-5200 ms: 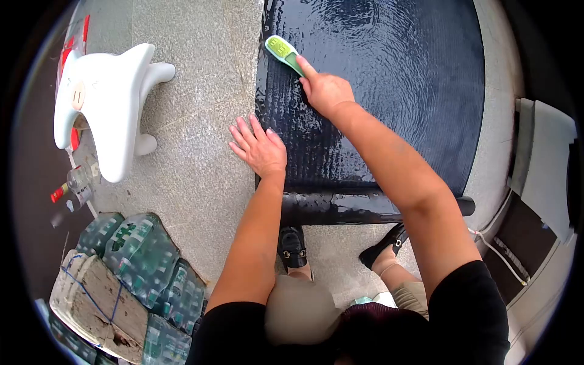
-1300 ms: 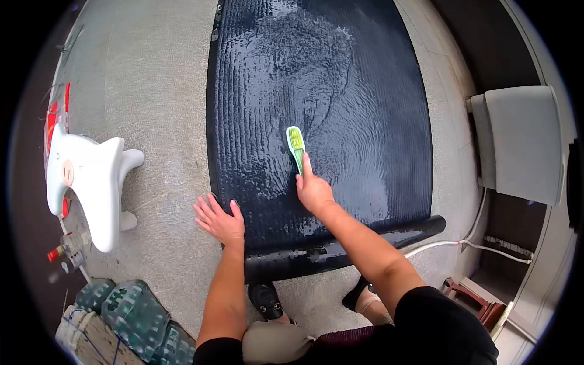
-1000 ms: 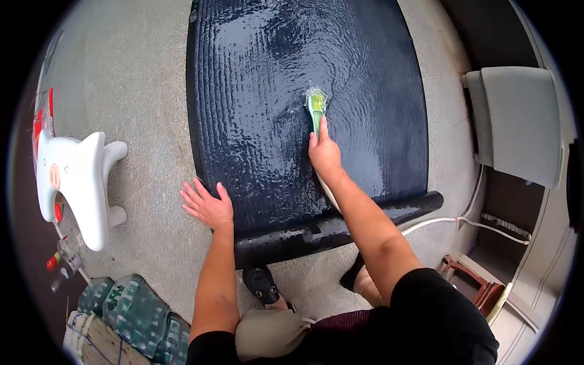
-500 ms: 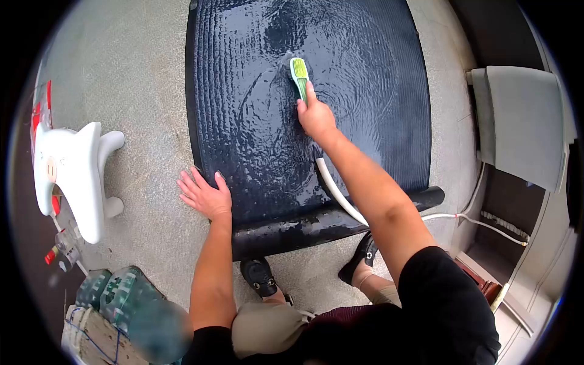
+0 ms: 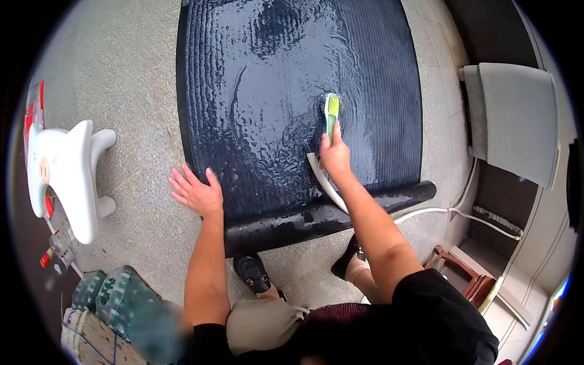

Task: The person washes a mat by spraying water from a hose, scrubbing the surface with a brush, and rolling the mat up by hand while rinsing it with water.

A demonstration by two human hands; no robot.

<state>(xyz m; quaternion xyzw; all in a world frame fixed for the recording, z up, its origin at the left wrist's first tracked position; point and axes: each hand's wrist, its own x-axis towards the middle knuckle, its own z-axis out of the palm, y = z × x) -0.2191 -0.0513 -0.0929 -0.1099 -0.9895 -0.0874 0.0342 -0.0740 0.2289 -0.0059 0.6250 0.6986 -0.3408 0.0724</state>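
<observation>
A green and white brush [image 5: 331, 112] touches the wet ribbed black mat [image 5: 267, 103], its head toward the top. My right hand [image 5: 336, 155] is closed around its handle, one finger laid along it. With fingers spread, my left hand [image 5: 199, 191] lies flat at the mat's left edge, partly on the speckled floor, holding nothing. A white hose [image 5: 325, 185] rests on the mat beside my right hand, its open end on the wet surface. The mat's near end is rolled up [image 5: 286, 228] in front of my feet.
At the left stands a white animal-shaped stool [image 5: 70, 170]. Green plastic-wrapped bottles [image 5: 121, 298] and a tied bundle [image 5: 91, 340] lie lower left. A grey padded item [image 5: 517, 118] is at the right, above a brown wooden piece [image 5: 462, 274].
The brush in my right hand has moved right and nearer my body, after swinging left half a second ago. The hose end now shows clearly. My left hand stays at the mat's edge.
</observation>
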